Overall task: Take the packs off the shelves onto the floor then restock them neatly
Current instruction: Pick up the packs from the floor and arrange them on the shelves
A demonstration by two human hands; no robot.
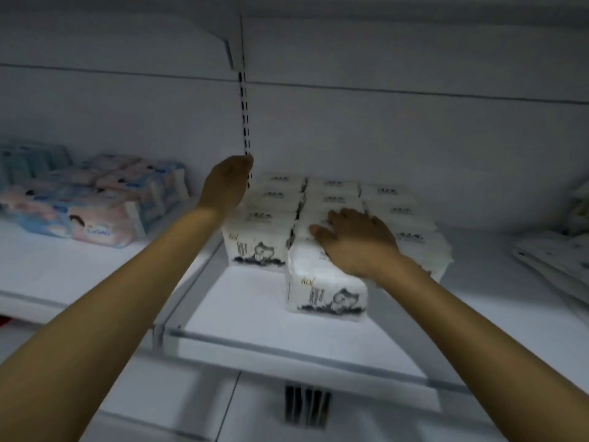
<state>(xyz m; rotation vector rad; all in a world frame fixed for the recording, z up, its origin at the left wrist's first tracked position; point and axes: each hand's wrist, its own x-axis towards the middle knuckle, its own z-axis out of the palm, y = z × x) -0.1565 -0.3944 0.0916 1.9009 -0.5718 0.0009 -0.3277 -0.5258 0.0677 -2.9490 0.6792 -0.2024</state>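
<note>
Several white tissue packs (334,193) with black print lie in rows on a white shelf (242,317). One white pack (322,288) juts forward out of the middle row, toward the shelf's front edge. My right hand (353,240) lies on top of that pack, fingers spread, thumb toward the left. My left hand (226,183) reaches to the back left corner of the stack, fingers bent down behind the rear packs; its fingertips are hidden. Another white pack (255,244) stands at the front of the left row.
Pink and blue packs (92,205) fill the neighbouring shelf on the left. More white packs (561,260) lie at the right edge. A slotted upright (244,122) runs up the back wall. A shelf overhangs above. A price-rail lip (287,352) borders the front.
</note>
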